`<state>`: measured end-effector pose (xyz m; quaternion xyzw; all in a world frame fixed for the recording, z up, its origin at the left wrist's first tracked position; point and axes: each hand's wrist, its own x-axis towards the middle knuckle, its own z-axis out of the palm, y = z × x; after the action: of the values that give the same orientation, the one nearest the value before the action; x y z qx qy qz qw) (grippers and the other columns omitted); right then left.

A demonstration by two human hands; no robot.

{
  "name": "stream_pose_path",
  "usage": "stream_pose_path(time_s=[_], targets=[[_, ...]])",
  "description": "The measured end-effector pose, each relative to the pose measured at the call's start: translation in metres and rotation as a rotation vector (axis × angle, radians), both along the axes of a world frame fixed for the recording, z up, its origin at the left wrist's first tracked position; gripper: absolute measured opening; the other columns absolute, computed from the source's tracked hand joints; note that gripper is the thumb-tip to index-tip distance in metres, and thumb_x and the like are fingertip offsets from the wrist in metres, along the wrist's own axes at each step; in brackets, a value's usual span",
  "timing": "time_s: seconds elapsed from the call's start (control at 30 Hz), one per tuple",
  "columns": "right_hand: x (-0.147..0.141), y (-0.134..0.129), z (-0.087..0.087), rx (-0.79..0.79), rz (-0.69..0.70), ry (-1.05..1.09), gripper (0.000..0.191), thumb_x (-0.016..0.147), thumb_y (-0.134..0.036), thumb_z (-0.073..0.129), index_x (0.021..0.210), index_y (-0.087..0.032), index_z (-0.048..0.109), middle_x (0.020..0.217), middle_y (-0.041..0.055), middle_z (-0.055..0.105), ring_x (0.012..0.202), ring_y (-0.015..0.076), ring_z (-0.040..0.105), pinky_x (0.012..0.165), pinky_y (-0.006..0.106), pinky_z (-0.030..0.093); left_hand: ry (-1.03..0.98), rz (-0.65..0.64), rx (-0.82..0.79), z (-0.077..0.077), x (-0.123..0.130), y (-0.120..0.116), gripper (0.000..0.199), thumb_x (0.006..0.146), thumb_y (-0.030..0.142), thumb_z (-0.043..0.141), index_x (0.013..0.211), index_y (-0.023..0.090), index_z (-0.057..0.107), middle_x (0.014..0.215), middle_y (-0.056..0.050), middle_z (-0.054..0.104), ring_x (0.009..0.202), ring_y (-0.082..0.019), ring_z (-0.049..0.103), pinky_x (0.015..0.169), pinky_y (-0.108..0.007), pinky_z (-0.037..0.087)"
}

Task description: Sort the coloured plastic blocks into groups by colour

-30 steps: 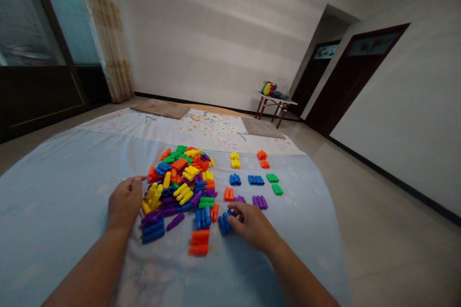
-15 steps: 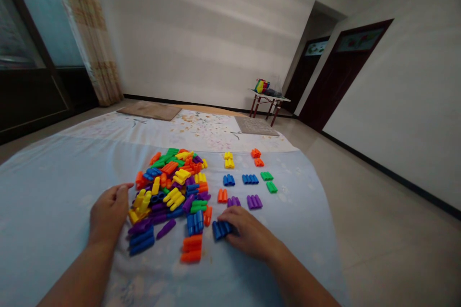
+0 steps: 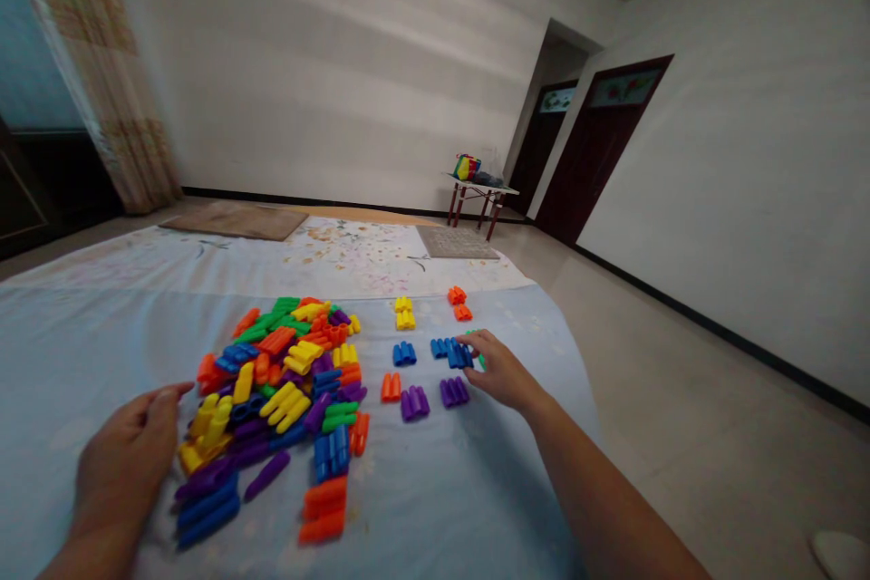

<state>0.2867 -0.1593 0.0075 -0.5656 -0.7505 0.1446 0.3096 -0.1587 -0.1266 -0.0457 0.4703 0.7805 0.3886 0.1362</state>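
Note:
My right hand [image 3: 499, 369] is closed on a blue piece [image 3: 459, 354], beside another blue piece [image 3: 439, 348] in the small groups at the right. Around it lie purple pieces [image 3: 454, 392], orange pieces [image 3: 462, 312], yellow pieces [image 3: 405, 319] and a green piece partly hidden behind my fingers. A mixed heap of coloured finger-shaped pieces [image 3: 285, 406] spreads over the left middle of the cloth. Just left of that heap rests my left hand [image 3: 129, 453], its index finger stretched towards the yellow pieces; nothing shows in it.
A pale blue cloth [image 3: 435, 507] covers the near table, with a white flowered cloth [image 3: 360, 263] beyond. Two flat mats, one brown [image 3: 237, 220] and one grey [image 3: 457, 243], lie at the far side. A small table [image 3: 484, 188] with a colourful bag stands near the wall.
My right hand has carried the blue piece forward and right, from the near edge of the groups to beside the other blue piece. The view has turned slightly right.

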Motion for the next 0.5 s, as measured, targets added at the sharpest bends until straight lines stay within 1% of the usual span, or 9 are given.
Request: stream_pose_path(time_s=[0.1, 0.23, 0.37, 0.5], targets=[[0.012, 0.024, -0.003, 0.019, -0.041, -0.080, 0.048, 0.068, -0.005, 0.060, 0.114, -0.018, 0.063, 0.107, 0.0080, 0.060, 0.095, 0.0176, 0.059, 0.090, 0.036, 0.046, 0.002, 0.019, 0.003, -0.007, -0.005, 0.004, 0.047, 0.081, 0.057, 0.030, 0.097, 0.032, 0.066, 0.108, -0.003, 0.067, 0.091, -0.028, 0.061, 0.081, -0.043, 0.049], [0.012, 0.044, -0.004, -0.001, -0.085, -0.173, 0.047, 0.068, -0.005, 0.062, 0.113, -0.016, 0.064, 0.103, 0.0078, 0.063, 0.092, 0.0184, 0.060, 0.090, 0.036, 0.046, 0.002, 0.039, 0.023, -0.013, -0.009, 0.007, 0.044, 0.081, 0.056, 0.032, 0.095, 0.033, 0.068, 0.100, -0.003, 0.068, 0.087, -0.028, 0.061, 0.079, -0.043, 0.050], [0.007, 0.047, -0.007, -0.021, -0.053, -0.206, 0.047, 0.070, -0.007, 0.062, 0.116, -0.016, 0.062, 0.106, 0.0085, 0.063, 0.090, 0.0180, 0.060, 0.087, 0.034, 0.047, 0.006, 0.033, 0.043, -0.014, -0.008, 0.007, 0.045, 0.082, 0.058, 0.032, 0.096, 0.034, 0.067, 0.102, -0.002, 0.068, 0.088, -0.028, 0.061, 0.081, -0.045, 0.050], [0.005, 0.046, -0.009, -0.016, -0.042, -0.223, 0.048, 0.069, -0.006, 0.062, 0.116, -0.017, 0.062, 0.110, 0.0085, 0.062, 0.093, 0.0185, 0.059, 0.089, 0.035, 0.046, -0.001, 0.028, 0.044, -0.017, -0.009, 0.008, 0.047, 0.082, 0.060, 0.031, 0.096, 0.033, 0.067, 0.104, -0.003, 0.068, 0.090, -0.029, 0.062, 0.082, -0.045, 0.050]])
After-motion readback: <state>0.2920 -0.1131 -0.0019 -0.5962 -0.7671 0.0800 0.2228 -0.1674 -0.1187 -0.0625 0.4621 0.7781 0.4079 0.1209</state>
